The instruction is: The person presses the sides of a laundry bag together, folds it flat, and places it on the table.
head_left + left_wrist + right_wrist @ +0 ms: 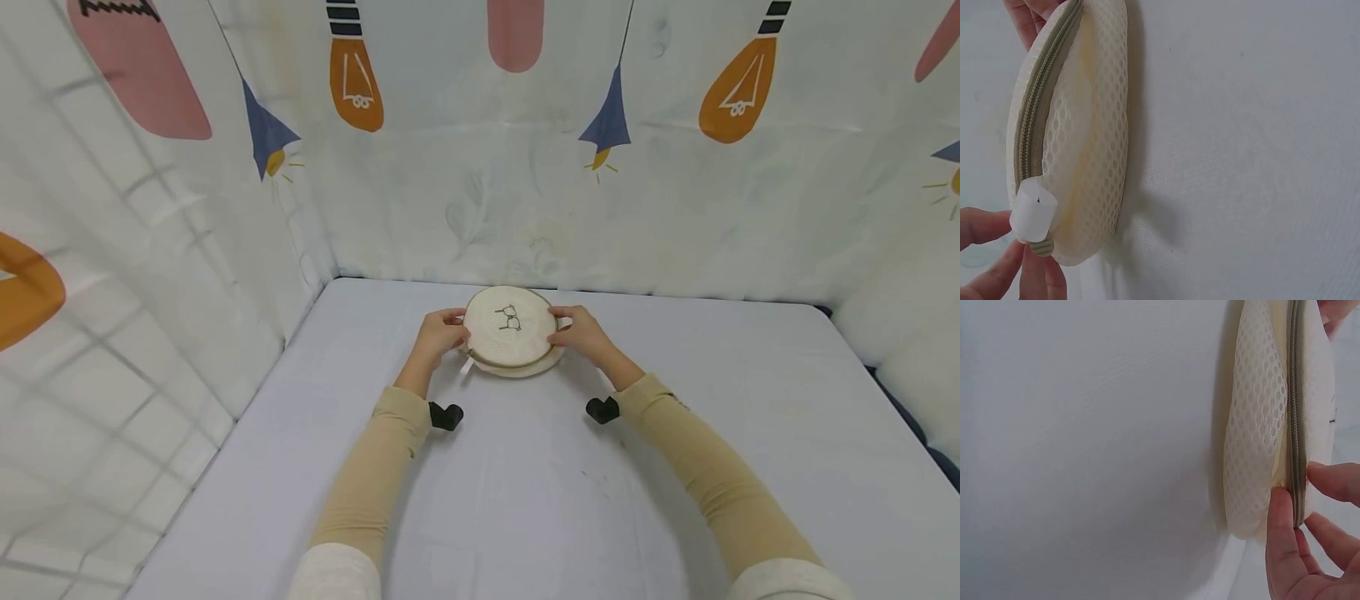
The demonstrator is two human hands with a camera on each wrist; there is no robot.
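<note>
A round cream mesh pouch (508,329) with a dark line drawing on top lies near the table's back edge. My left hand (441,335) holds its left rim, and my right hand (581,335) grips the right rim. In the left wrist view the pouch (1094,144) shows a closed zipper and a white tag (1034,209), with the left fingers (997,275) at that end. Seen from the right wrist, the thumb and fingers (1285,544) of the right hand pinch the zippered edge of the pouch (1254,425).
A white-covered table (525,500) extends under both forearms. Patterned white cloth (465,183) hangs behind it and along the left side. A black heart-shaped piece sits by each sleeve cuff, one at the left (447,417) and one at the right (602,409).
</note>
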